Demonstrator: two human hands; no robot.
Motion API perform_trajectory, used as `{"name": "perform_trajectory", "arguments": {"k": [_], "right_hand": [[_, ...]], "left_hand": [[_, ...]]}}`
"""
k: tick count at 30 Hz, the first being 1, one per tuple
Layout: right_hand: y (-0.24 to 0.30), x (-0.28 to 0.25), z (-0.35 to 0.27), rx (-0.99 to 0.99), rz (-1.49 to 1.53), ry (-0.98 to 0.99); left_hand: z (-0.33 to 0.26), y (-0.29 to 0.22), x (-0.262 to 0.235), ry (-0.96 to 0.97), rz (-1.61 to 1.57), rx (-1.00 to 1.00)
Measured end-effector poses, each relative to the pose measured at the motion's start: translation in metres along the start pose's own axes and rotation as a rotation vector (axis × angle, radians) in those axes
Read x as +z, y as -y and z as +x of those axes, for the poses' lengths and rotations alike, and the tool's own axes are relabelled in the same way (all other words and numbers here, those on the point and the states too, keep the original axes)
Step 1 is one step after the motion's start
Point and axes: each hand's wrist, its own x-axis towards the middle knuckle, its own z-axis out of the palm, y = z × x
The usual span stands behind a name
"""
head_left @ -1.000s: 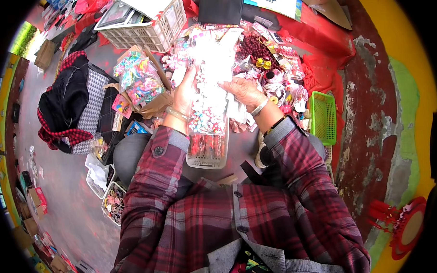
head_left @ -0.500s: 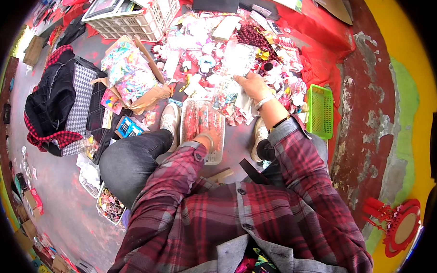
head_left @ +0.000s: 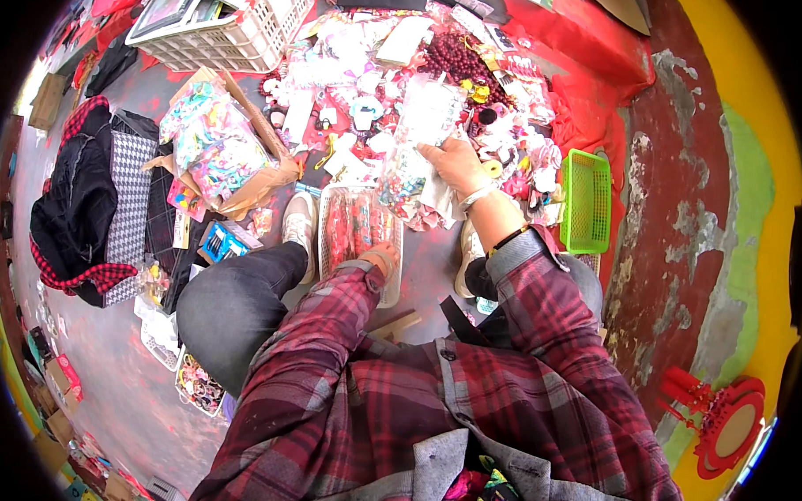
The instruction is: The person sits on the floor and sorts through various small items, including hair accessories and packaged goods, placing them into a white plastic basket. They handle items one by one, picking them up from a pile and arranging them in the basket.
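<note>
At the far left a black garment with red plaid trim point(head_left: 76, 204) lies on the grey floor point(head_left: 140, 392), just beside a black-and-white houndstooth cloth point(head_left: 129, 197). Right of these, an open brown cardboard box point(head_left: 262, 179) holds a clear bag stuffed with many-coloured small items point(head_left: 212, 147), and a white plastic lattice basket point(head_left: 241, 28) stands beyond it near the top edge.

In the middle, a clear rectangular plastic tub filled with red and pink trinkets point(head_left: 353, 227) sits on the floor between the person's two pale shoes. The left hand point(head_left: 381, 259) rests at the tub's near rim, fingers curled onto it; the plaid sleeve hides most of the hand, so I cannot tell whether it grips.

Further right, the right hand point(head_left: 457, 164) lies palm-down with its fingers closed on a clear plastic packet of small pale and coloured pieces point(head_left: 418, 136), which stretches away from the person over a heap of packaged trinkets on a red cloth point(head_left: 593, 54). At the far right of the heap stands a small green plastic mesh basket point(head_left: 586, 200), near the right forearm but apart from it.
</note>
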Motion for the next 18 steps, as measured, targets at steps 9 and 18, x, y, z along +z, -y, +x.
{"name": "perform_trajectory", "arguments": {"k": [9, 18], "right_hand": [[-0.072, 0.047, -0.003, -0.052, -0.815, 0.303], [-0.096, 0.114, -0.028, 0.092, -1.041, 0.51]], "left_hand": [[-0.047, 0.016, -0.011, 0.012, 0.042, -0.119], [-0.054, 0.024, -0.002, 0.117, -0.068, -0.201]]}}
